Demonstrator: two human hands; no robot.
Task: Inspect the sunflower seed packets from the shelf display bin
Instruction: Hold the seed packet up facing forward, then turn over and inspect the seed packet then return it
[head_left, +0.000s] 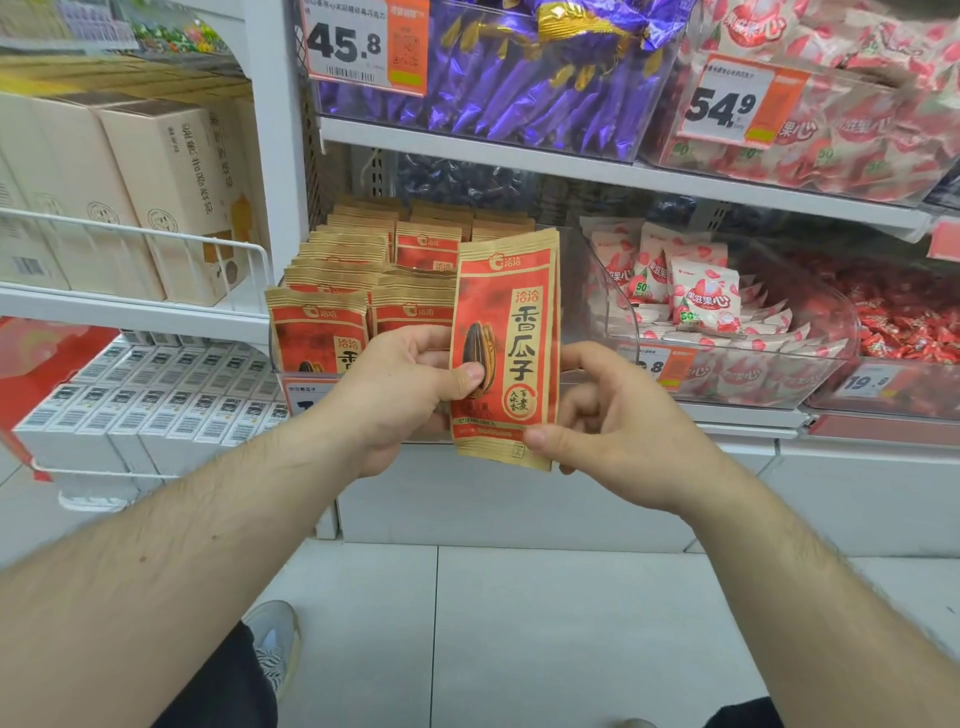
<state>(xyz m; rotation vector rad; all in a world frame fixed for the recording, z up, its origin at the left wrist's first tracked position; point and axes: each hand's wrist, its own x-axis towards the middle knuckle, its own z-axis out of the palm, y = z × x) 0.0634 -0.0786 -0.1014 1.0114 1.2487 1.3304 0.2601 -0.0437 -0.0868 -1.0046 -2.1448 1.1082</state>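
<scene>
A red-and-tan sunflower seed packet (506, 348) is held upright in front of a shop shelf, its printed face toward the camera. The left hand (400, 389) grips its left edge, thumb pressed on the front and fingers curled behind; the right hand (618, 421) pinches the lower right corner between thumb and fingers. More edges behind the front packet suggest a small stack, though how many cannot be told. Just behind, the clear display bin (291, 376) holds rows of matching packets (322, 332) standing on end. To the right, a second clear bin (810, 358) carries pink-and-white strawberry snack bags (704, 301), with red-wrapped sweets (914, 327) farther right. On the shelf above sit purple-wrapped sweets (519, 83) behind a price tag reading 45.8 (363, 47), and a tag reading 54.9 (737, 106) to its right. At far left, tan cartons (171, 182) stand behind a white wire rail (156, 234), over rows of white boxes (156, 405). The floor is pale tile (519, 623); a grey shoe (272, 639) shows near the bottom edge.
</scene>
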